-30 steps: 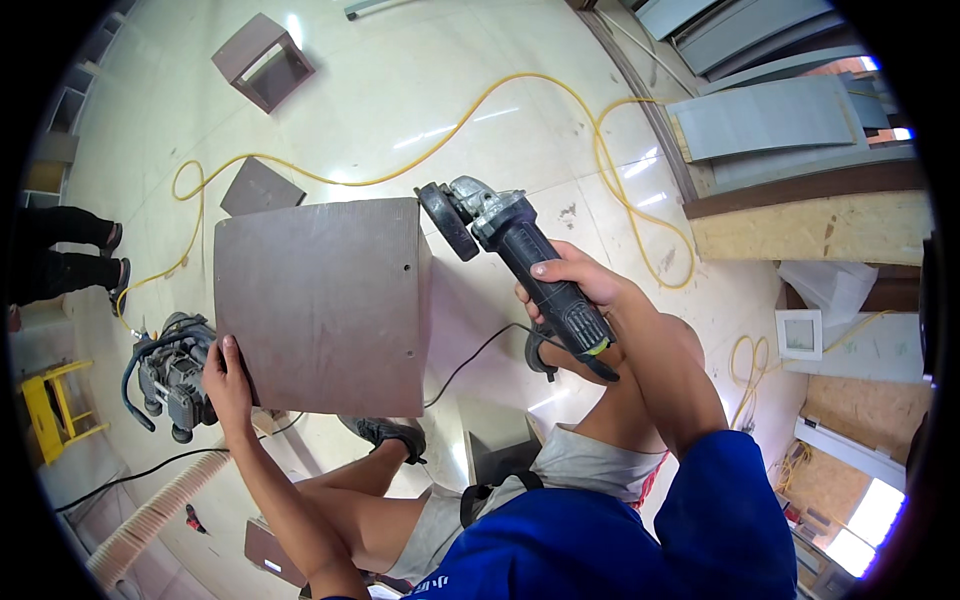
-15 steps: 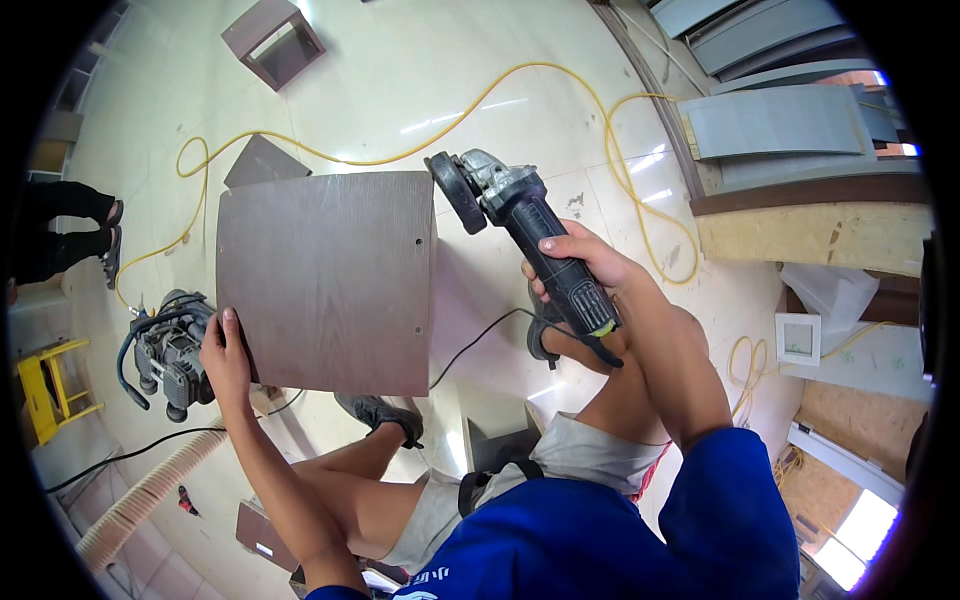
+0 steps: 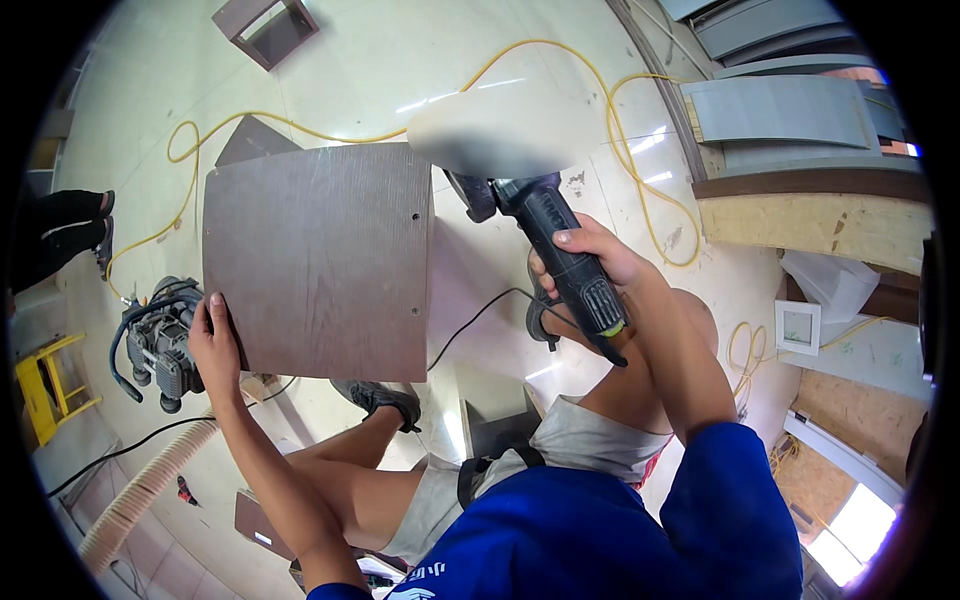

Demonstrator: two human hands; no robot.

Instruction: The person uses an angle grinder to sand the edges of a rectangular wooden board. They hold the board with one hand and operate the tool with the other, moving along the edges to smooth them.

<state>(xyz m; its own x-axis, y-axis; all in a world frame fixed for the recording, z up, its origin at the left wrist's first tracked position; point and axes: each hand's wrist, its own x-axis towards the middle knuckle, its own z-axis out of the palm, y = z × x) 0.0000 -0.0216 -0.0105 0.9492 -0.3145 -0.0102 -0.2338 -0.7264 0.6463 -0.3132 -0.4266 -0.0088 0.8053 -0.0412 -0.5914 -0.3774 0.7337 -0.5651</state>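
My right hand (image 3: 605,250) is wrapped round the black body of an angle grinder (image 3: 568,262), held just right of a brown wood-grain box (image 3: 320,260). A pale blurred patch hides most of the grinder's metal head; part of its dark guard shows below the patch. Its black cord trails from the rear end. My left hand (image 3: 213,345) grips the box's left edge near its lower corner, fingers resting on the top face. Two dark screw holes show along the right side of that face.
An air compressor (image 3: 165,345) stands left of the box, near a ribbed hose (image 3: 145,500). A yellow air hose (image 3: 480,75) loops over the floor. Grey panels (image 3: 780,110) lie stacked at right. Another person's legs (image 3: 70,230) show at far left. A small brown box (image 3: 265,30) sits beyond.
The whole view has shifted, so the scene sits a little higher. The grinder has moved slightly right, away from the box. A blurred patch now covers its head. My left hand keeps its place.
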